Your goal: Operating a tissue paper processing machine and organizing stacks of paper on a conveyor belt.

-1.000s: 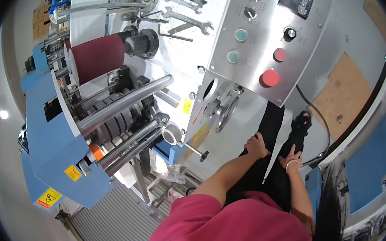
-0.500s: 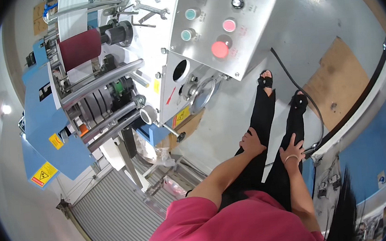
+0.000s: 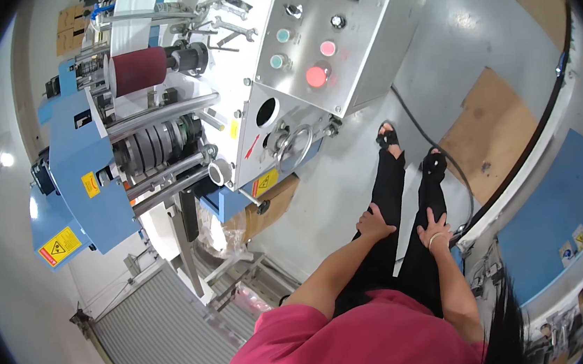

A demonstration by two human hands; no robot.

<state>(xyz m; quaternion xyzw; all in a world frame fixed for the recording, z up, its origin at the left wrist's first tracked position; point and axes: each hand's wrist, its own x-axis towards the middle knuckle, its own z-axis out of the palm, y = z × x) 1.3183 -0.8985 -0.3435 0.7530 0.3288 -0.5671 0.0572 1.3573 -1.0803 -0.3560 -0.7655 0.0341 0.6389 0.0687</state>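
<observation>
My right hand (image 3: 434, 228) lay with its fingers spread on the right leg of my black trousers (image 3: 386, 184), a bracelet (image 3: 435, 237) at the wrist. My left hand (image 3: 377, 224) rested on the left leg; I couldn't tell how far its fingers parted. The trousers ran under both hands, down toward my sandals (image 3: 433, 163). A cable (image 3: 412, 113) curved beside the right one, along a brown sheet (image 3: 496, 120). Ahead, leftward, stood the handwheel (image 3: 310, 144), panel (image 3: 310, 26), wrenches (image 3: 234, 27) and red roller (image 3: 139, 71).
</observation>
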